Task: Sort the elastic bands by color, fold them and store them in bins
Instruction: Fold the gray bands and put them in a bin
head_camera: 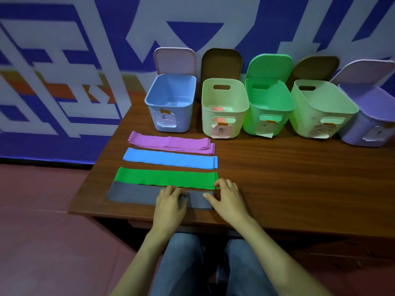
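Four flat stacks of elastic bands lie in rows on the wooden table (277, 178): pink bands (171, 142) farthest, then blue bands (171, 158), green bands (166, 177), and grey bands (132, 192) nearest the front edge. My left hand (171, 201) rests on the middle of the grey bands with fingers curled at a fold. My right hand (227, 196) lies at the right end of the grey and green bands, thumb on the grey and fingertips touching the green end.
Five open bins with raised lids line the back of the table: a blue bin (171, 101), a pale yellow-green bin (224, 110) holding something pink, a green bin (267, 107), another pale green bin (320, 107), and a purple bin (369, 122). My knees are under the table edge.
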Motion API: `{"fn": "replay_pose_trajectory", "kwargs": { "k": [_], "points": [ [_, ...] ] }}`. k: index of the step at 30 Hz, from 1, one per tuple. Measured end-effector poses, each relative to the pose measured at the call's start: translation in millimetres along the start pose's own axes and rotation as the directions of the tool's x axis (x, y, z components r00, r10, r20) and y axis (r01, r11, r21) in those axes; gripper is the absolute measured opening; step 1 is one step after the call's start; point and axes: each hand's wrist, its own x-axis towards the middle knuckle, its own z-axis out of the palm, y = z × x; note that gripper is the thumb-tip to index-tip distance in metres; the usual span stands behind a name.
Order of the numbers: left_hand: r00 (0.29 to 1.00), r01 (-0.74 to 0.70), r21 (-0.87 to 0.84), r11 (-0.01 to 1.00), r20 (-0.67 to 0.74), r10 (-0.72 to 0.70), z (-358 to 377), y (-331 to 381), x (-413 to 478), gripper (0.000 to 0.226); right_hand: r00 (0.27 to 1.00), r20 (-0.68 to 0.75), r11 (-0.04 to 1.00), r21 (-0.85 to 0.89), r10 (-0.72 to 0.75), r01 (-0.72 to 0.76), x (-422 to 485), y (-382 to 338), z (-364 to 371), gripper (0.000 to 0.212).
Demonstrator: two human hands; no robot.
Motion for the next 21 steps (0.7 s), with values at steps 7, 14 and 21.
{"fn": "replay_pose_trajectory", "kwargs": {
  "k": [7,14,21],
  "points": [
    [0.997,0.061,-0.051,0.997,-0.035,-0.063,6,0,-4,0.017,0.972,0.130,0.981,-0.048,0.195,-0.190,4,-9,11,0.050],
    [1.000,0.013,-0.041,0.999,0.029,-0.012,-1,0,0,0.031,0.986,0.156,0.976,0.203,0.053,-0.084,3,-22,5,0.021],
    [0.902,-0.287,-0.052,0.957,0.321,0.288,-21,7,22,0.052,0.943,0.105,0.937,0.190,-0.315,0.292,-3,-13,-47,0.024]
  ]
}}
